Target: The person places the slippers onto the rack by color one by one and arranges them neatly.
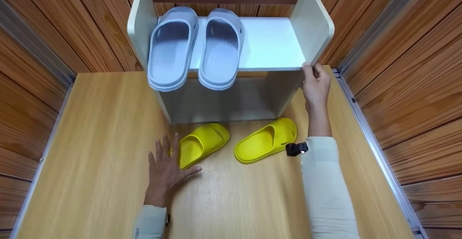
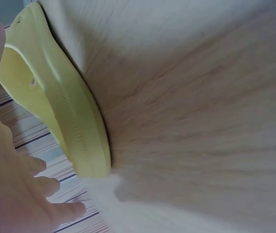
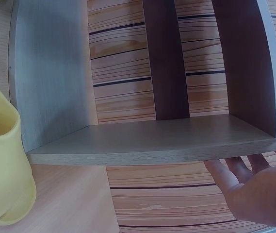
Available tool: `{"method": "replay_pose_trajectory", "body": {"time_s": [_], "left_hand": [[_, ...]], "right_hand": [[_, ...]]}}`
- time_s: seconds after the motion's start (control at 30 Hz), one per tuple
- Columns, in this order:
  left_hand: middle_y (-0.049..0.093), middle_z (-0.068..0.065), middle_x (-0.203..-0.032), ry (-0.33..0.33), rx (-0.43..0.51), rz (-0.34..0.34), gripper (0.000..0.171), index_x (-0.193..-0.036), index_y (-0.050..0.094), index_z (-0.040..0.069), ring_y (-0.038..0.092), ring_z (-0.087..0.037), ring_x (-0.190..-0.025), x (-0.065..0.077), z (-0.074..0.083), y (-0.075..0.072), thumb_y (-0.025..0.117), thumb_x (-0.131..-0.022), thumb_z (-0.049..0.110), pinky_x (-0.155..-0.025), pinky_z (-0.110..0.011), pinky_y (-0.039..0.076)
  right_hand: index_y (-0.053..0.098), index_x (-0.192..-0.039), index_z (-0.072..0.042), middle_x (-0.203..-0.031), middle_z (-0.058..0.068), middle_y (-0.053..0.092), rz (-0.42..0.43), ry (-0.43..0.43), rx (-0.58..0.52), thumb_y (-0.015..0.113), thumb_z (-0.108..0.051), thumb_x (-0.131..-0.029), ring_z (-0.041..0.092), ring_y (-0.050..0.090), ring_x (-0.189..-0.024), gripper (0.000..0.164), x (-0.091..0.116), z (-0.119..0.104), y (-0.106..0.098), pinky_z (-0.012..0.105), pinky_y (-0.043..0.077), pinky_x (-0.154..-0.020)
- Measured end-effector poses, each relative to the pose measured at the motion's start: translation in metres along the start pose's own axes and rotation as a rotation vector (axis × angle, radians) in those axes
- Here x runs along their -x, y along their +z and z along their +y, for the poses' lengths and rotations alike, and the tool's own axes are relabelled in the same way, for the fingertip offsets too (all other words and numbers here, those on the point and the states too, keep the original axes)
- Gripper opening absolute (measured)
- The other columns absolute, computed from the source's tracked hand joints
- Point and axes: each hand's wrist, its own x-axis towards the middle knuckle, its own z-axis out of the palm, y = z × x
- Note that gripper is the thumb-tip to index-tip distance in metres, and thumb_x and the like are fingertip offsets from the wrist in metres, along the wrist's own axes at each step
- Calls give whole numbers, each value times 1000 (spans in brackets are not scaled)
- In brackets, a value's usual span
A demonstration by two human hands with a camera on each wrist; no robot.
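While the right hand [image 1: 317, 83] grips the shoe rack [image 1: 272, 44], the left hand [image 1: 164, 172], fingers spread, seemingly reaches for the left yellow slipper [image 1: 207, 141] on the wooden floor [image 1: 234, 203]; grasping it would call for curling them

"How is the left hand [image 1: 164, 174] held?"

"It is held before the left side of the shelf unit [image 1: 312, 26], with the fingers [image 1: 166, 147] widely spread and the thumb [image 1: 192, 170] stretched to the right."

"And the right hand [image 1: 317, 87]?"

"By this hand, the right front edge of the shelf unit is gripped. The right arm [image 1: 326, 188] is extended farther toward the unit than the left arm [image 1: 149, 222]."
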Motion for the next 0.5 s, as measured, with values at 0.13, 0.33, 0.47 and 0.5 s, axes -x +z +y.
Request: {"method": "replay_pose_trajectory", "body": {"time_s": [0.13, 0.33, 0.47, 0.5], "left_hand": [[14, -28, -164, 9, 20, -13, 128, -163, 13, 10, 11, -54, -149, -2, -1, 4, 68, -72, 80, -111, -73, 17], [25, -29, -161, 21, 44, 26, 129, -162, 13, 7, 18, -53, -147, -5, -2, 11, 71, -72, 78, -111, -69, 24], [32, -30, -156, 14, 58, 49, 133, -161, 14, 4, 26, -51, -144, -5, -4, 15, 76, -69, 77, -109, -66, 30], [32, -30, -155, 11, 63, 48, 133, -161, 15, 3, 27, -51, -144, -4, -4, 16, 77, -68, 76, -109, -65, 31]], "right_hand": [[66, -126, -6, -102, 4, 52, 5, -3, -7, 55, -23, -104, 16, 45, -89, 30, 0, -1, 0, 25, 35, -68], [65, -131, -7, -117, 6, 56, -2, 1, -28, 54, -24, -105, 17, 47, -103, 33, 2, -3, 0, 30, 41, -83], [62, -137, -6, -131, 10, 56, -15, 4, -60, 55, -23, -104, 20, 49, -113, 38, 3, -3, 0, 38, 45, -98], [61, -138, -6, -132, 11, 55, -18, 4, -71, 55, -23, -103, 20, 49, -114, 39, 2, -3, 0, 40, 45, -100]]}}
